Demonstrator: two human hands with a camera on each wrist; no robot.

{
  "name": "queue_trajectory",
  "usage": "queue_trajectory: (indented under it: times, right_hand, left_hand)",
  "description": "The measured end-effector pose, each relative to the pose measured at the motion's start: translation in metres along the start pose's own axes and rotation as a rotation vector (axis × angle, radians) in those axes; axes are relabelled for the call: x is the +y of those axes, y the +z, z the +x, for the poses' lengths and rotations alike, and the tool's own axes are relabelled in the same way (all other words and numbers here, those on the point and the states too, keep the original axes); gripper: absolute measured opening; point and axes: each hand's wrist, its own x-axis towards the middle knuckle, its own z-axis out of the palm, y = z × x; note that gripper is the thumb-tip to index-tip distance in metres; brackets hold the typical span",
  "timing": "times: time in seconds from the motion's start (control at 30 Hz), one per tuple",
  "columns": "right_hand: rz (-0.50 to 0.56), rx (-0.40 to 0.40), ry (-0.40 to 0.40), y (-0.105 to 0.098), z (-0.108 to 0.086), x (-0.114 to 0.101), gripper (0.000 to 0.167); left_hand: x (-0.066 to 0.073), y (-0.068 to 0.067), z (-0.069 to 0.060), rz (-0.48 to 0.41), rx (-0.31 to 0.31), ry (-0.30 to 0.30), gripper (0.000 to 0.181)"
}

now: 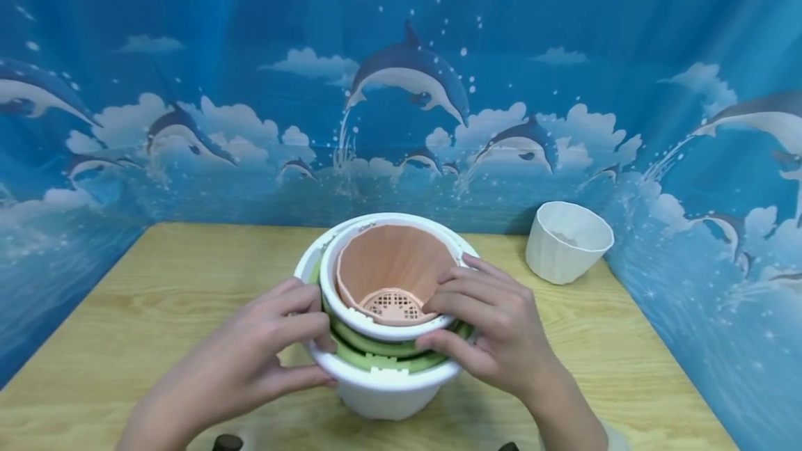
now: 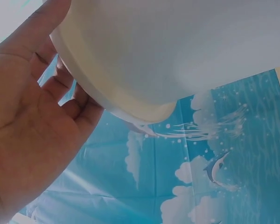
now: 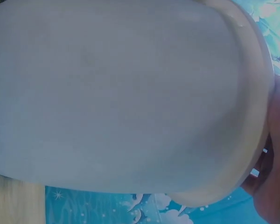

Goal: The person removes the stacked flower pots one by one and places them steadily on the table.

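A stack of nested flower pots stands in front of me in the head view. The large white outer pot holds green pots, a smaller white pot and, innermost, an orange pot with a perforated bottom. My left hand grips the outer pot's rim from the left, thumb low against it. The right hand curls over the stack's right side, one fingertip inside the orange pot and the thumb lower by the green rims. Both wrist views show the outer pot's smooth wall up close.
Another white pot with a faceted wall stands at the table's back right. The wood-grain table is bordered by a blue dolphin-print curtain. Two small dark objects, one a round dark knob, show at the front edge.
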Motion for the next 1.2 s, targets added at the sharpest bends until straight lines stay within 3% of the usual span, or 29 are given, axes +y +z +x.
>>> queue_trajectory:
  times: [0.13,0.37,0.53,1.2]
  right_hand:
    - [0.027,-0.046,0.033,-0.001,-0.001,-0.002,0.033]
    - [0.028,-0.142,0.021,-0.002,-0.002,-0.001,0.029]
    - [0.033,-0.165,0.025,-0.002,-0.002,-0.005,0.024]
    - [0.112,-0.093,-0.057,0.003,0.003,-0.011,0.021]
  left_hand:
    - [0.000,0.000,-0.001,0.006,-0.006,-0.012,0.027]
    - [0.000,0.000,0.000,-0.008,-0.024,-0.030,0.028]
    - [-0.001,0.001,0.000,0.002,-0.022,-0.010,0.026]
    - [0.000,-0.002,0.000,0.000,-0.022,-0.018,0.025]
